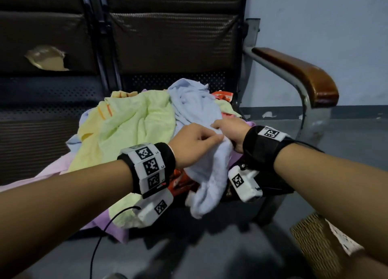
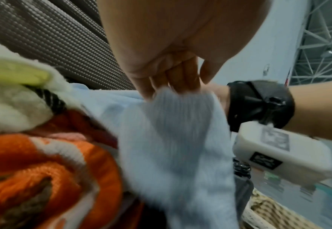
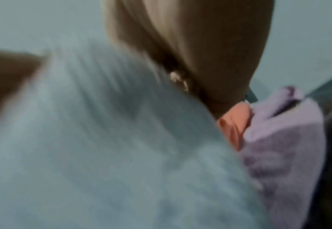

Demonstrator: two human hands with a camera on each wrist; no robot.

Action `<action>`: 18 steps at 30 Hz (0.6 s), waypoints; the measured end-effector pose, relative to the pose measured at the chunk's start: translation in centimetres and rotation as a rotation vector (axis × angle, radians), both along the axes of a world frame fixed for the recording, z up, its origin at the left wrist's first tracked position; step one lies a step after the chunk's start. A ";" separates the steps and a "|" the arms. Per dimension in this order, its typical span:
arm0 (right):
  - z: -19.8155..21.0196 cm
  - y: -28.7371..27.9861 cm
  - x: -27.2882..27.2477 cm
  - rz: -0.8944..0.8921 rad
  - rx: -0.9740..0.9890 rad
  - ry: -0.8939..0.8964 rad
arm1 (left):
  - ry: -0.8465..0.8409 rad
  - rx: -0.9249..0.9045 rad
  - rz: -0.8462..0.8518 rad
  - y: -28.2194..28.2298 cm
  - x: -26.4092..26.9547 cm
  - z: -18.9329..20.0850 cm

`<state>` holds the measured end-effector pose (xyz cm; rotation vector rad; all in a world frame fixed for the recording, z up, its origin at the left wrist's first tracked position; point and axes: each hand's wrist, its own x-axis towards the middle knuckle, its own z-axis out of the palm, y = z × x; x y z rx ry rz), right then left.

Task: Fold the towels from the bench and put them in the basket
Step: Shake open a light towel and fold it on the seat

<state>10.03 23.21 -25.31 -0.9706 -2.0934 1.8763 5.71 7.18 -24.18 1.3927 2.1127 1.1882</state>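
A pile of towels lies on the bench seat (image 1: 42,94): a pale green one (image 1: 134,119), an orange patterned one (image 1: 180,182), a lilac one (image 1: 109,224) and a light blue one (image 1: 197,106) on top. Both hands meet at the near edge of the light blue towel (image 2: 173,139). My left hand (image 1: 196,144) pinches its hem, fingers curled into the cloth (image 2: 173,86). My right hand (image 1: 231,132) grips the same hem right beside it. The blue towel (image 3: 102,147) hangs down from both hands over the seat's front. The right wrist view is blurred.
A woven basket (image 1: 315,245) stands on the floor at the lower right, partly behind my right forearm. The bench's brown wooden armrest (image 1: 298,73) and metal frame rise to the right of the pile. A torn backrest is at the left.
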 end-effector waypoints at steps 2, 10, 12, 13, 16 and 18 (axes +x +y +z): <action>1.5 -0.2 0.8 -0.017 0.125 0.061 | -0.009 -0.016 0.086 0.4 -0.3 0.0; 5.7 -0.9 5.3 0.399 0.361 0.302 | 0.469 0.068 -0.020 2.8 -2.6 2.0; 6.0 -0.4 6.0 0.408 0.418 0.253 | 0.531 -0.035 -0.062 3.5 -2.1 2.3; 6.1 0.1 6.1 0.363 0.452 0.227 | 0.559 -0.074 -0.004 3.7 -2.0 2.4; 6.4 2.3 6.6 0.241 0.637 0.126 | 0.606 -0.024 0.192 3.8 -2.0 3.2; 6.3 3.4 7.2 0.253 0.694 0.053 | 0.544 0.003 0.235 3.9 -1.8 4.1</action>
